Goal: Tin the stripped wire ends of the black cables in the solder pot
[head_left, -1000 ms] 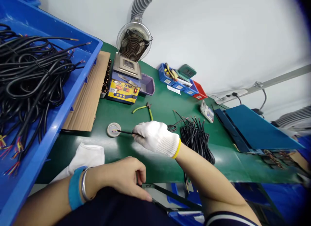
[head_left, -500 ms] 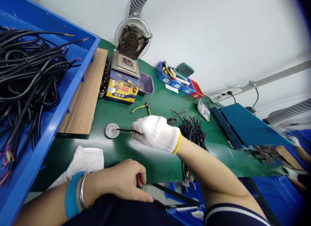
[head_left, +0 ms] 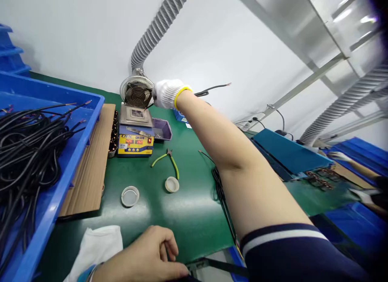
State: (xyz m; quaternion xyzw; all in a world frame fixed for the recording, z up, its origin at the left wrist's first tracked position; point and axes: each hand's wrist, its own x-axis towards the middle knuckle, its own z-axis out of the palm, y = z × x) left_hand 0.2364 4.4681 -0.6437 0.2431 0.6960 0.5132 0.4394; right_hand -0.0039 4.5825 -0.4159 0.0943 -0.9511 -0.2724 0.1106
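Observation:
My right hand point(head_left: 168, 94), in a white glove with a yellow cuff, is stretched far forward and closed around a black cable point(head_left: 206, 91). The cable's tail sticks out to the right, and its front end points down at the metal top of the solder pot point(head_left: 136, 114); the wire tips there are too small to make out. Bare and loosely curled, my left hand point(head_left: 148, 253) rests by the front edge of the bench with its thumb apart, holding nothing visible. Two small round dishes stand on the bench, one with clear liquid point(head_left: 130, 197) and a pale one point(head_left: 172, 185).
Green-handled cutters point(head_left: 168, 158) lie in front of a purple tray point(head_left: 163, 130). At left, a blue bin point(head_left: 86, 130) of black cables stands by cardboard point(head_left: 87, 172). A white glove point(head_left: 98, 245) lies near the front edge. A fume hose point(head_left: 157, 29) hangs behind. Another person's hands work far right.
My right hand has carried the cable from the liquid dish forward to the solder pot. The pale dish now shows near the cutters. The view has tilted up; my left hand stays near the edge.

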